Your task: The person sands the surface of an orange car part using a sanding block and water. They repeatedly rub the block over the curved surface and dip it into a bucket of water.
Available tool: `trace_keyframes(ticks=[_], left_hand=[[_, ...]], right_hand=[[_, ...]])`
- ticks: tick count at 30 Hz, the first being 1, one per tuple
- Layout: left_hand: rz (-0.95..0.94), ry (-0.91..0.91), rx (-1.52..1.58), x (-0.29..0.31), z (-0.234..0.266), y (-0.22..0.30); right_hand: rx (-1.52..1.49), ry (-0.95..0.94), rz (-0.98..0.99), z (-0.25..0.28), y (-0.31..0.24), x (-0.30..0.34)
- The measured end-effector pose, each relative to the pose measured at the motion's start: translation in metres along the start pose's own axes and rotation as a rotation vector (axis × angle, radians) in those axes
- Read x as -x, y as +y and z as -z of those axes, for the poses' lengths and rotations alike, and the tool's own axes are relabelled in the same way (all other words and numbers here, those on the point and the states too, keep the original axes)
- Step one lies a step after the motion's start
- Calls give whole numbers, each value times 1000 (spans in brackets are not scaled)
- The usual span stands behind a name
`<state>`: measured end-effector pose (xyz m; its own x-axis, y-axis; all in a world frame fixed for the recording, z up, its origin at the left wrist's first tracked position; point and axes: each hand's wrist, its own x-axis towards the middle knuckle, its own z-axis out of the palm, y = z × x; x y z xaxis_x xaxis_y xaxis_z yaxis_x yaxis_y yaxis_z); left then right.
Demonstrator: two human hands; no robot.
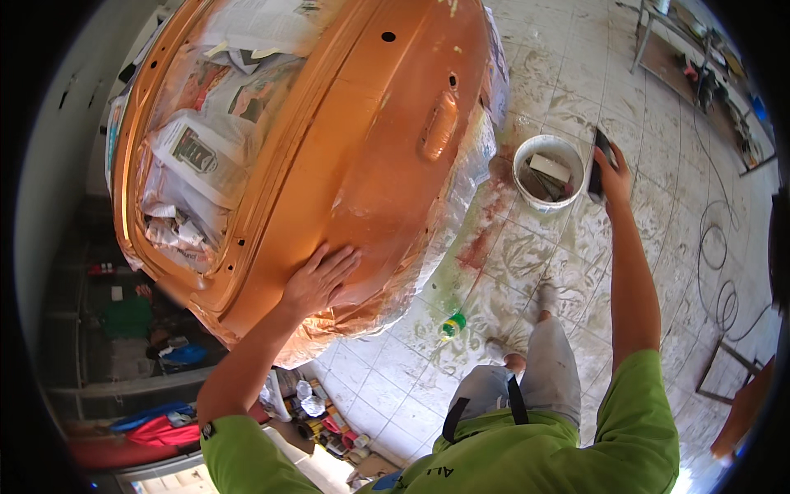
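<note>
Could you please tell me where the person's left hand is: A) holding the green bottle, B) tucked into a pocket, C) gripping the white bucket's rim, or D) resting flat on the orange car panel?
D: the left hand lies palm down, fingers spread, on the orange car panel, away from the white bucket and green bottle.

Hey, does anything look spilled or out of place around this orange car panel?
Yes. A green bottle lies on its side on the tiled floor, and reddish stains run across the tiles between the panel and the white bucket.
</note>
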<state>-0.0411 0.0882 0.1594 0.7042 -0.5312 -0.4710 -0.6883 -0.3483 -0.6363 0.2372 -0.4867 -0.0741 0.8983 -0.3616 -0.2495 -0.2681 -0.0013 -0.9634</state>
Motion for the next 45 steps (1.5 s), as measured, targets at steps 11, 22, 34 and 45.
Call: trace_keyframes(ticks=[11, 22, 34, 45], left_hand=[[417, 24, -166, -300, 47, -156], [-34, -57, 193, -47, 17, -36], [-17, 50, 434, 173, -24, -50], [-10, 226, 348, 164, -45, -38]], right_hand=[[-285, 338, -570, 71, 200, 116], [-491, 7, -408, -144, 140, 244], [-261, 213, 281, -356, -65, 461], [-82, 480, 412, -361, -95, 312]])
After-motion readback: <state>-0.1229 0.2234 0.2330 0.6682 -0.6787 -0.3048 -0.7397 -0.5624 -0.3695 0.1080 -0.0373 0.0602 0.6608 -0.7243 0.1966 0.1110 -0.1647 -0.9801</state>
